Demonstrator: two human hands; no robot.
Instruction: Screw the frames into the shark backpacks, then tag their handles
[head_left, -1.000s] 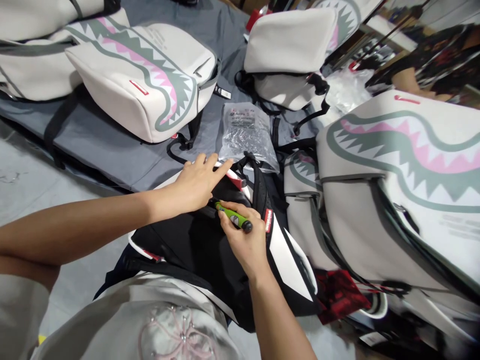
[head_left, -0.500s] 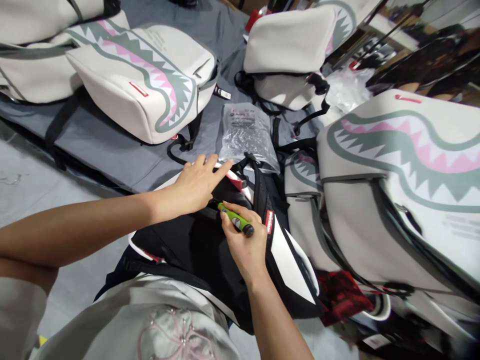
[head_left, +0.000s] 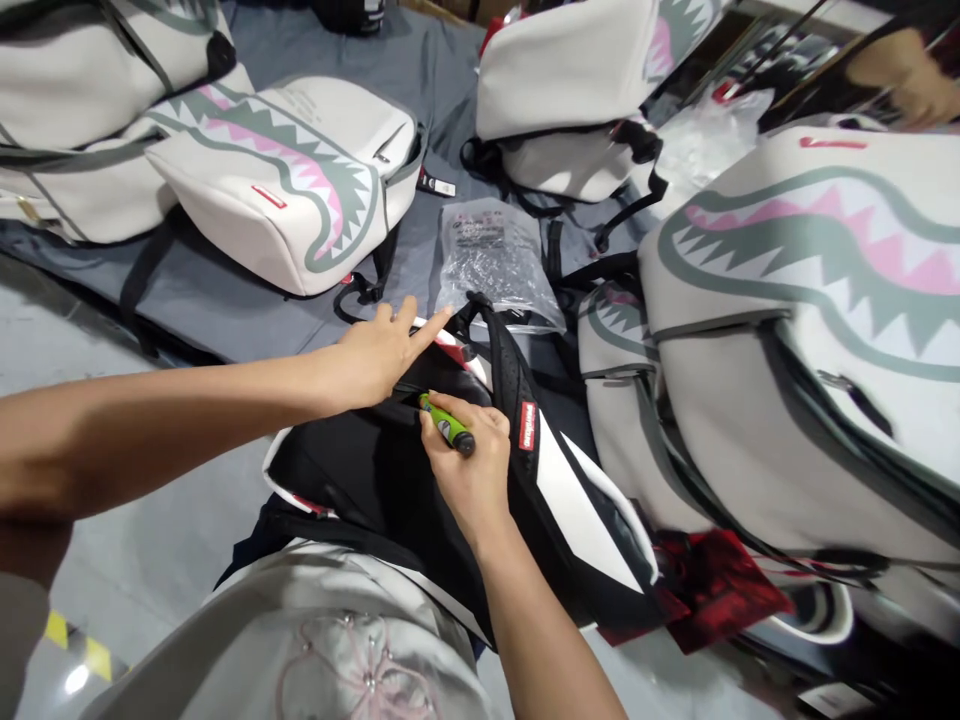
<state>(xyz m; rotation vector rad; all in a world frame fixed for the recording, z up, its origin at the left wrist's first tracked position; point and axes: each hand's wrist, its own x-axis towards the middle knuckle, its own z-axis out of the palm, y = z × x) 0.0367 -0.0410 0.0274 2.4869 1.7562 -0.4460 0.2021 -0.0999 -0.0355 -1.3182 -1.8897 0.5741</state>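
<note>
A black backpack with white edges and red tags lies against my body at the table's front edge. My left hand rests across its upper part, fingers spread. Gripped in my right hand is a green marker with a black end. Its tip points at the black fabric just below my left hand, and whether it touches cannot be made out. A black shoulder strap with a red label runs along the right side of the bag.
Beyond the backpack, a clear plastic bag lies on the grey tablecloth. White shark-mouth backpacks stand at left, at the back and at right. A red patterned piece hangs at lower right. Another person's hand shows at upper right.
Both hands sit slightly farther left in the view, with the marker still in my right hand. The view has shifted a little. Another person's hand has come into sight at upper right.
</note>
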